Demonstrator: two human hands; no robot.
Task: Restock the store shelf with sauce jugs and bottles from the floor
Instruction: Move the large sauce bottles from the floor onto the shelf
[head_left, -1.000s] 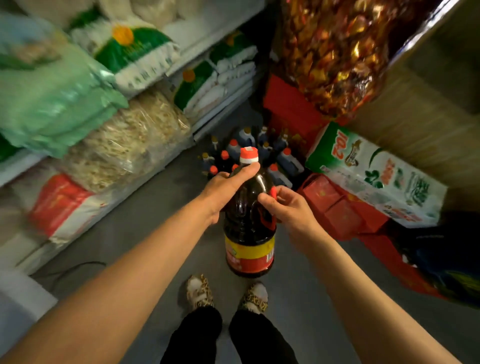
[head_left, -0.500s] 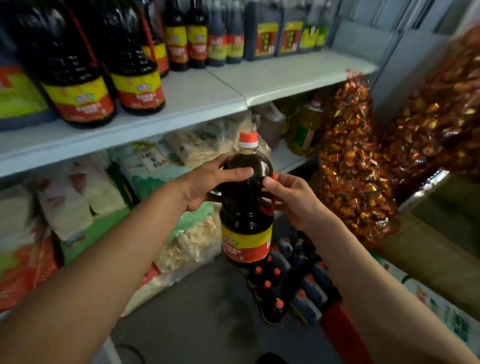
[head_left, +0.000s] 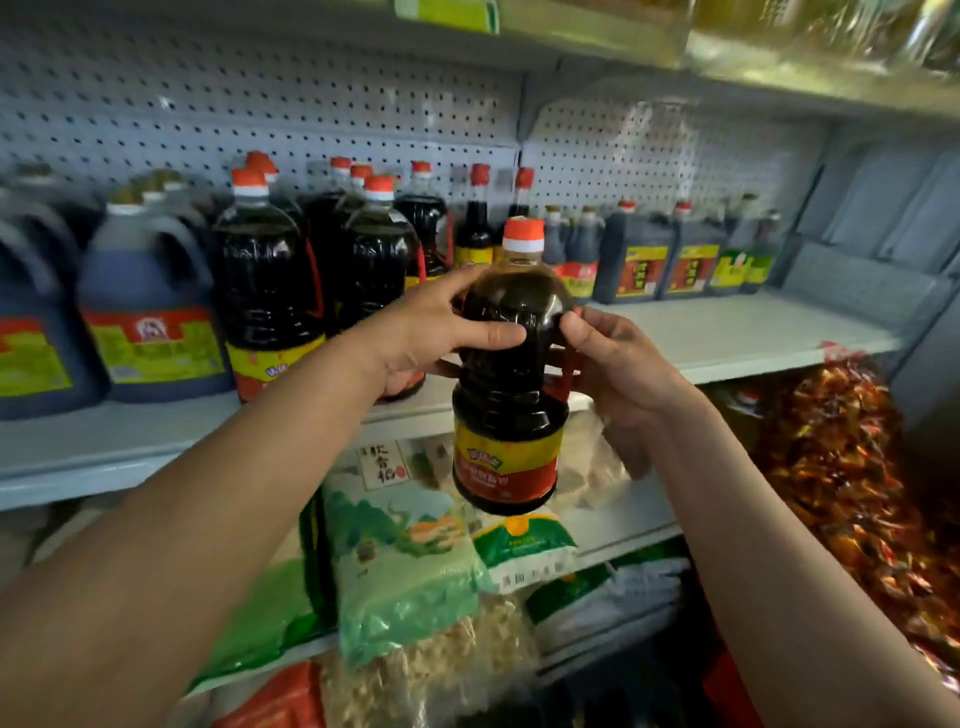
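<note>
Fingers of the left hand (head_left: 431, 332) wrap the dark shoulder of the soy sauce jug (head_left: 511, 374), thumb across its near face; fingers of the right hand (head_left: 618, 364) curl at the jug's right side around the red handle. Both hands hold it, none free.

Head view: jug is airborne, long axis upright with a slight tilt, orange cap (head_left: 523, 234) on top, base hanging below the shelf (head_left: 727, 332) edge and over the green rice bags (head_left: 405, 540) on the lower tier. It sits in front of the shelf, not on it.

Key relation: bare shelf surface lies far and right of the jug, between the matching orange-capped jugs (head_left: 270, 280) on the left and the square dark jugs (head_left: 636, 260) at far right. Judgement: base must rise above the shelf lip, then go forward. Right hand is nearer that gap; the row of matching jugs is just beside the left hand.
</note>
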